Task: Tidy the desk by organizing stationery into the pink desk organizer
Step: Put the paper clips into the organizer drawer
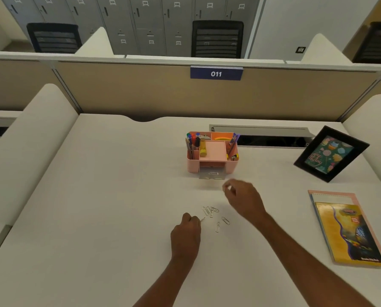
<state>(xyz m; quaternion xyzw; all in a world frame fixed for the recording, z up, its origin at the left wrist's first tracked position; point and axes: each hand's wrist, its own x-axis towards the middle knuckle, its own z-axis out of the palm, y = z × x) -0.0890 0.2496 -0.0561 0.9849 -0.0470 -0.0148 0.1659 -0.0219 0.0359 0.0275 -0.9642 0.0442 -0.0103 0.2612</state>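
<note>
The pink desk organizer (194, 166) stands mid-desk, holding pens, a yellow glue stick and sticky notes. Its small clear drawer (211, 175) is pulled out at the front with one paper clip in it. Several loose paper clips (214, 214) lie on the white desk nearer to me. My left hand (186, 234) rests on the desk left of them, its fingers curled and pinching a paper clip at its tip. My right hand (242, 198) hovers just right of and below the drawer, fingertips drawn together; whether they hold a clip is too blurred to tell.
A black picture frame (331, 152) leans at the right rear. A stack of notebooks (349, 229) lies at the right edge. A cable slot (260, 135) opens behind the organizer. Beige partitions surround the white desk (96, 207).
</note>
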